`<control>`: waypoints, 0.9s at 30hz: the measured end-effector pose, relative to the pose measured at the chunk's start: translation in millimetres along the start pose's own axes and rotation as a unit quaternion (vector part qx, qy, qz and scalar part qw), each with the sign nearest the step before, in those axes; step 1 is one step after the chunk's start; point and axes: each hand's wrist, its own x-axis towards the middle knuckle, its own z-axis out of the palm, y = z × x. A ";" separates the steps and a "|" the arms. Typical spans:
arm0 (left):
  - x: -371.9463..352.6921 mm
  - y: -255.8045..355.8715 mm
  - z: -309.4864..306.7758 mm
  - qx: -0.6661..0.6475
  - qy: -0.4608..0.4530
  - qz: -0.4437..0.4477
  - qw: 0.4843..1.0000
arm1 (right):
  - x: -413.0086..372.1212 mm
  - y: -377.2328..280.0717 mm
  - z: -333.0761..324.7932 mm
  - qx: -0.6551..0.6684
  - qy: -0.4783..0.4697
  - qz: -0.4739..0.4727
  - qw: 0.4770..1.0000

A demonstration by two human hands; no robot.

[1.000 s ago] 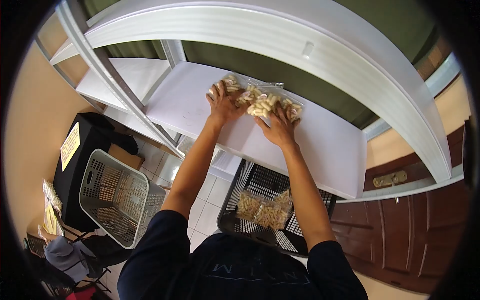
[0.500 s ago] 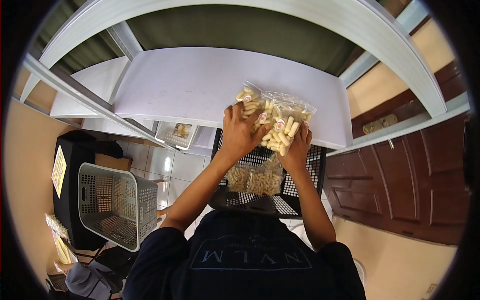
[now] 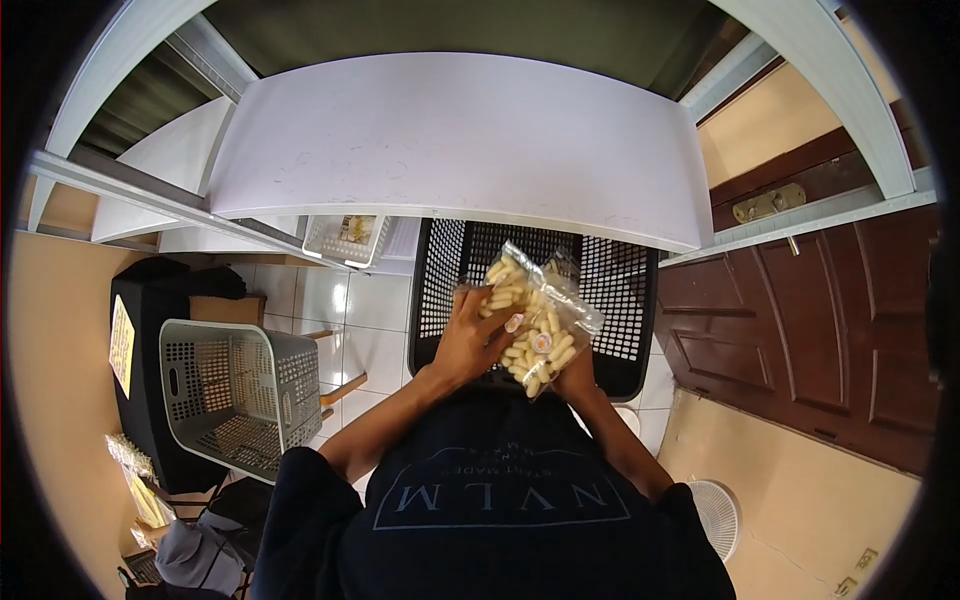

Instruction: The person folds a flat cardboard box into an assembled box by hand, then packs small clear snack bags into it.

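Clear plastic bags of pale yellow, finger-shaped snacks (image 3: 545, 335), with small round labels, are held in front of my chest. My left hand (image 3: 466, 338) grips them from the left, its fingers spread over the plastic. On the lower right, my right hand (image 3: 577, 380) holds the bags from behind, most of its fingers hidden by them. Several bags seem bunched together, overlapping. Beneath them is a black perforated basket (image 3: 625, 310), whose inside is partly covered by the bags and my hands.
A white shelf (image 3: 450, 140) spans the area ahead, above the basket's far edge. At left are a grey perforated basket (image 3: 295, 400) and a small white basket (image 3: 318, 238). Another person's grey sleeve (image 3: 195, 550) shows lower left. A brown door (image 3: 800, 350) stands at right.
Both hands have drawn the bags from the shelf's front edge back toward my body, over the black basket. The view has shifted too, showing more of the basket's far side.
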 end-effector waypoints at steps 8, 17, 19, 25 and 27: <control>-27.1 -53.6 51.4 0.094 -0.134 -0.078 0.983 | 25.9 87.8 -27.3 -0.391 -0.118 -0.010 0.913; -1.9 -53.8 -17.8 -0.183 -0.173 -0.050 0.966 | 30.8 21.3 -76.6 -0.337 0.033 -0.052 0.940; -0.7 -54.0 -43.9 -0.181 -0.039 -0.090 0.979 | 27.0 -8.4 -93.8 -0.381 0.221 -0.083 0.894; -37.2 -114.2 -21.1 -0.175 0.097 -0.279 0.939 | 13.8 51.7 -177.0 -0.222 0.238 0.092 0.941; -41.1 -122.7 -13.1 -0.330 -0.051 -0.323 0.885 | 8.7 55.0 -171.1 -0.109 0.184 0.179 0.961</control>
